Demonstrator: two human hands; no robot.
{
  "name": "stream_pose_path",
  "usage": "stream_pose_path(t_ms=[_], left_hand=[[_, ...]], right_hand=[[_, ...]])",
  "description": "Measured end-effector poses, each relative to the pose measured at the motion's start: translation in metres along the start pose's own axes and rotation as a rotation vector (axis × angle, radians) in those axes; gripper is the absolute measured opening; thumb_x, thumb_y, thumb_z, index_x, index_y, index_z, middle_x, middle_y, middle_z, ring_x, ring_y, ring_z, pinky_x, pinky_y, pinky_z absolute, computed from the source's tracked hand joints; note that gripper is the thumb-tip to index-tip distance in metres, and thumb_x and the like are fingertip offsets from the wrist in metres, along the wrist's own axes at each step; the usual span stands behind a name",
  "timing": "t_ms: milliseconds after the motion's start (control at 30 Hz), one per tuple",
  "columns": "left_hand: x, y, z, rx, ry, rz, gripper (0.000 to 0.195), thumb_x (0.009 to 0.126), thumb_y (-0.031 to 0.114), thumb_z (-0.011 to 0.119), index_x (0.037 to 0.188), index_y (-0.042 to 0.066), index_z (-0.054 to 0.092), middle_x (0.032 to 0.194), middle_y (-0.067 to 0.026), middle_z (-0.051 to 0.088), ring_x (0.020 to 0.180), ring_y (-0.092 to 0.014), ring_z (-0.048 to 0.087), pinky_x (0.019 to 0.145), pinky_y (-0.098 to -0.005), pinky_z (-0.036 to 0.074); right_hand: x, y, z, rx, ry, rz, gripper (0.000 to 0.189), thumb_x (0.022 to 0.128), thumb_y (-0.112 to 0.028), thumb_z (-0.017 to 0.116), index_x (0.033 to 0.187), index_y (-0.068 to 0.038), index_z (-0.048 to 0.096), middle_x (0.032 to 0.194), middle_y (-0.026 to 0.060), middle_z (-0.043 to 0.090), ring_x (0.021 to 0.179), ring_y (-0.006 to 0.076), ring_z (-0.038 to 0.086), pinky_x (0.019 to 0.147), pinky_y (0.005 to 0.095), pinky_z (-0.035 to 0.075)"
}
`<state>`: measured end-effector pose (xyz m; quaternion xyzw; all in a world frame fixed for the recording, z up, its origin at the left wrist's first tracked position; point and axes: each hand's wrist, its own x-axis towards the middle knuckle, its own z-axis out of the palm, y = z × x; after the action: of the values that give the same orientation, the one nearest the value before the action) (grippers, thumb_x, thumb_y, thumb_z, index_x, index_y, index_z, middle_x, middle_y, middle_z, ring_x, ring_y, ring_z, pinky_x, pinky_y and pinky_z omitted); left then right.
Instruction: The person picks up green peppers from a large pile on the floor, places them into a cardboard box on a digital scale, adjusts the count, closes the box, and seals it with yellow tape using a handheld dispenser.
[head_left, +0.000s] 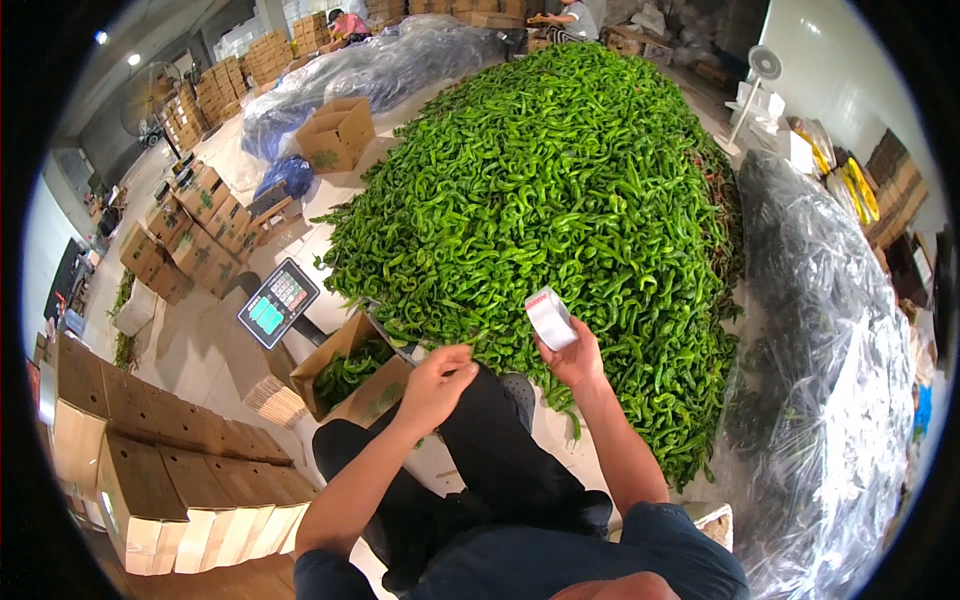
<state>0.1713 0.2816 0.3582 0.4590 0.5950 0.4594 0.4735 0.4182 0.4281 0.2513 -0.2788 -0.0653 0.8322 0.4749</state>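
Note:
My right hand (574, 358) holds a roll of white tape or labels (552, 318) with red marks at its edge, over the near side of a large heap of green peppers (540, 195). My left hand (442, 382) is raised beside the heap's near edge, fingertips together, with what looks like a thin green piece at them. Below and left of that hand stands an open cardboard box (375, 390) partly filled with green peppers. A scale display with keypad (278, 302) stands just behind the box.
Rows of cardboard boxes (172, 480) stand at lower left, stacked cartons (199, 225) farther back. Clear plastic sheeting (817, 360) covers something at right. An open carton (337, 135) stands beyond the scale. Two people, one in pink (349, 26), one in grey (576, 21), are at the back.

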Motion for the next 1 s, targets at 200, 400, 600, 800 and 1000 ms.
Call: stream_pose_path(t_ms=[200,400,600,800,1000], left_hand=[[-0.005,-0.059,-0.069,0.182,0.265,0.131,0.032,0.094,0.011,0.071,0.122,-0.001,0.063,0.117,-0.0127,0.064,0.107,-0.02,0.066,0.087,-0.0331,0.057],[-0.047,-0.112,-0.172,0.536,0.495,0.062,0.023,0.093,0.011,0.07,0.113,-0.001,0.066,0.105,-0.0139,0.064,0.091,-0.022,0.067,0.08,-0.0326,0.056],[-0.052,-0.122,-0.161,0.904,0.378,-0.024,0.02,0.092,0.015,0.07,0.107,0.002,0.067,0.096,-0.0159,0.065,0.086,-0.036,0.065,0.074,-0.0438,0.053],[-0.032,-0.115,-0.161,0.911,0.303,-0.257,0.026,0.089,0.019,0.071,0.11,0.005,0.068,0.097,-0.0155,0.068,0.091,-0.038,0.066,0.078,-0.0458,0.053],[-0.03,-0.108,-0.164,0.961,0.203,-0.321,0.035,0.089,0.026,0.069,0.116,0.005,0.067,0.098,-0.0151,0.068,0.092,-0.037,0.067,0.079,-0.0451,0.053]], right_hand=[[0.062,0.044,-0.145,0.176,0.416,0.023,0.041,0.105,-0.035,0.044,0.133,-0.007,0.054,0.126,0.015,0.063,0.107,0.038,0.064,0.08,0.0494,0.059],[0.087,0.102,-0.21,0.377,0.636,0.05,0.044,0.105,-0.032,0.036,0.129,-0.003,0.056,0.121,0.0174,0.065,0.106,0.0398,0.066,0.083,0.0517,0.06],[0.287,-0.153,-0.033,0.525,-0.019,-0.326,0.06,0.1,-0.049,0.045,0.135,0.0,0.053,0.125,0.0175,0.064,0.113,0.0381,0.063,0.098,0.05,0.055],[0.302,-0.275,0.289,0.148,-0.339,-0.625,0.06,0.102,-0.05,0.054,0.125,0.005,0.052,0.117,0.0259,0.063,0.108,0.0336,0.066,0.095,0.0474,0.056],[0.244,-0.117,0.18,-1.232,-0.314,-0.222,0.039,0.101,-0.042,0.057,0.098,-0.005,0.068,0.085,0.0093,0.072,0.08,0.0214,0.07,0.076,0.0328,0.058]])
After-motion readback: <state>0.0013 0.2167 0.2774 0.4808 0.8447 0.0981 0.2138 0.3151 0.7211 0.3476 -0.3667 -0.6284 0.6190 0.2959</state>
